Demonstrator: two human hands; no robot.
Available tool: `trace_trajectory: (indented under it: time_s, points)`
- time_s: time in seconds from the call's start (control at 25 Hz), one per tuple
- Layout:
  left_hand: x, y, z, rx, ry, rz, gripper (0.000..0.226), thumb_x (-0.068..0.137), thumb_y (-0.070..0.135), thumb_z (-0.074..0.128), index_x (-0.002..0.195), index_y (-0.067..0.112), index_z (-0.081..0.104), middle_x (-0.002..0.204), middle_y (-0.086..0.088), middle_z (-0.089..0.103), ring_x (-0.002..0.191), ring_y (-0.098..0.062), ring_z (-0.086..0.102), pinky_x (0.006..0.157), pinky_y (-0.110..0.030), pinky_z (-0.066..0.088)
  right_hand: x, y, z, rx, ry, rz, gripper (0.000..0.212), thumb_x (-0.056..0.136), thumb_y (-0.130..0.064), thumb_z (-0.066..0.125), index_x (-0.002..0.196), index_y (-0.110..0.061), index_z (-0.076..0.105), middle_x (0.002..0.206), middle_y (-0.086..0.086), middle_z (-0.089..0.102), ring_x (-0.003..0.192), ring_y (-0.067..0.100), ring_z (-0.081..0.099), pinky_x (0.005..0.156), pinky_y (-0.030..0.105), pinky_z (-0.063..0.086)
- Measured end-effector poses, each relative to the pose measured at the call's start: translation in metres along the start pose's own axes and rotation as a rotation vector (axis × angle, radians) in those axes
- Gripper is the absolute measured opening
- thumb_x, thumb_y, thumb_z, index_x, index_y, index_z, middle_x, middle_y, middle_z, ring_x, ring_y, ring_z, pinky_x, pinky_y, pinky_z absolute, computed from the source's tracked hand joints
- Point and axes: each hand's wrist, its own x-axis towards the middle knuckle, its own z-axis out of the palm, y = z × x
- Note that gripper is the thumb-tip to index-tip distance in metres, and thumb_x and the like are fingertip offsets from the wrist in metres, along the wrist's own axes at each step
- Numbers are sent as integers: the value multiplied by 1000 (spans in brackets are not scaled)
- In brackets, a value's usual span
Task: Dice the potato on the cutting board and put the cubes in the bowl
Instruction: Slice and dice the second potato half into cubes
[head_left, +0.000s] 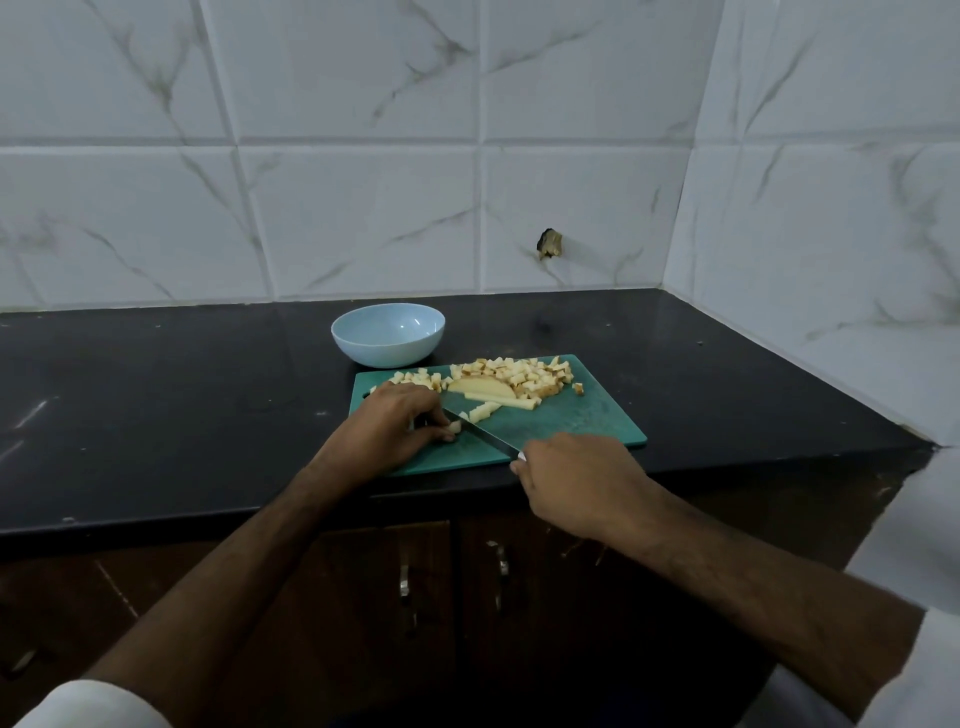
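A green cutting board (587, 415) lies on the black counter. A heap of potato cubes (519, 374) covers its far side, with a flat potato slice (480, 385) and a few strips (501, 399) beside it. My left hand (389, 431) holds down a small piece of potato (454, 427) at the board's near left. My right hand (576, 483) grips the handle of a knife (480, 431), whose blade lies across the board right next to that piece. The light blue bowl (388, 335) stands behind the board and shows nothing inside.
The black counter (182, 405) runs left and right, with tiled walls behind and at the right. Its front edge is just below my hands, above dark cabinet doors with metal handles (503, 564).
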Motion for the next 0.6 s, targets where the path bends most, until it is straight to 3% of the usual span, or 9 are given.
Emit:
trace_trajectory:
  time_s: [0.2, 0.44, 0.6]
  points:
    - [-1, -3, 1, -32, 3, 11, 12, 83, 25, 81, 79, 22, 70, 79, 14, 68, 77, -5, 61, 66, -19, 46, 3, 5, -8, 149, 2, 51, 34, 109, -46, 32, 91, -25, 51, 81, -5, 55, 73, 10, 55, 60, 30, 39]
    - [-1, 1, 0, -57, 11, 19, 10, 83, 22, 82, 79, 24, 72, 78, 14, 69, 79, -3, 62, 67, -9, 42, 0, -3, 7, 334, -133, 81, 36, 108, -46, 36, 88, -22, 55, 80, -3, 58, 71, 10, 56, 61, 31, 41]
    - [0, -1, 0, -45, 3, -18, 12, 83, 27, 82, 78, 23, 71, 78, 14, 68, 78, -4, 61, 65, -14, 44, -3, -6, 2, 45, -19, 6, 38, 109, -45, 33, 105, -19, 60, 81, -4, 55, 72, 10, 55, 61, 30, 41]
